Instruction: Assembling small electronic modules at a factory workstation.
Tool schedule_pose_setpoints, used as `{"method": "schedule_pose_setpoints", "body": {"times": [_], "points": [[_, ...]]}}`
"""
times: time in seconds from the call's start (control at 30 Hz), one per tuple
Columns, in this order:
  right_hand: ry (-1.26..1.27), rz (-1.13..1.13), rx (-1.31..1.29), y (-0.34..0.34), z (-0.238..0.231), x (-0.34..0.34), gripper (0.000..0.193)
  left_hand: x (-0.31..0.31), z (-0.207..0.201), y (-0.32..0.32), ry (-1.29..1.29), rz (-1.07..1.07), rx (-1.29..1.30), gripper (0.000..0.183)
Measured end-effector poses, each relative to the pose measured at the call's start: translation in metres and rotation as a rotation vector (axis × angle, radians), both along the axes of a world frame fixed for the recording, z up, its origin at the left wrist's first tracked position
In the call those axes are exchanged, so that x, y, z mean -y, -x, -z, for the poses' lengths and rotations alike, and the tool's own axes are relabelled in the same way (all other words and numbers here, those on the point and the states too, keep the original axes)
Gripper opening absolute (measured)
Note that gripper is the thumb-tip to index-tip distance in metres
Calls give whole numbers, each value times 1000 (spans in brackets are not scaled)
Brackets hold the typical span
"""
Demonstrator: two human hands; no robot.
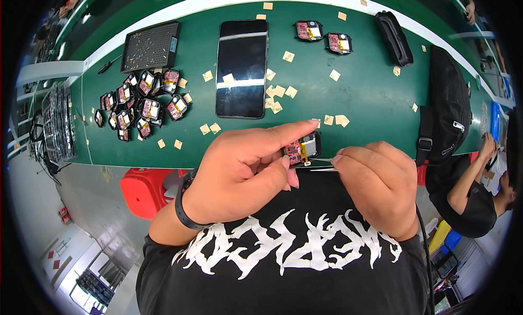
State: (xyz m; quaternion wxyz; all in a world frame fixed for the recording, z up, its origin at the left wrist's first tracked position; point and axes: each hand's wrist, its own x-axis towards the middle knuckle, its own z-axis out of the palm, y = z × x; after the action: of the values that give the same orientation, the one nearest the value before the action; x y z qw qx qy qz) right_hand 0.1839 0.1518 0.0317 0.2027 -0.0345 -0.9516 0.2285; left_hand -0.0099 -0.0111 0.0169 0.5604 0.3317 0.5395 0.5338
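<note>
Head view: left hand point(239, 173) pinches the little red module point(301, 149) just below the phone point(242, 67), so hold steady while right hand point(378, 187) grips tweezers point(321, 160).

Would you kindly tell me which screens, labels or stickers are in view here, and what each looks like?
Dark panel: centre of the green table, tall glossy black rectangle, unlit.
Paper squares: small tan pieces scattered around and on the panel.
Small module: held in the left hand, black frame, red and yellow inside.
</note>
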Motion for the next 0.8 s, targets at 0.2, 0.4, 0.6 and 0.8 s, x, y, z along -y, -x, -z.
{"method": "schedule_pose_setpoints", "body": {"times": [0.2,0.4,0.6,0.8], "points": [[30,-71,32,6,1,0,30,0,1,-2,-7,24,69,50],[252,-67,-21,4,10,1,29,-2,1,-2,70,7,293,51],[365,-47,-29,4,14,3,29,-3,8,-1,113,-8,404,51],[369,-45,-35,3,15,4,29,-2,12,-1,144,-24,533,52]]}}
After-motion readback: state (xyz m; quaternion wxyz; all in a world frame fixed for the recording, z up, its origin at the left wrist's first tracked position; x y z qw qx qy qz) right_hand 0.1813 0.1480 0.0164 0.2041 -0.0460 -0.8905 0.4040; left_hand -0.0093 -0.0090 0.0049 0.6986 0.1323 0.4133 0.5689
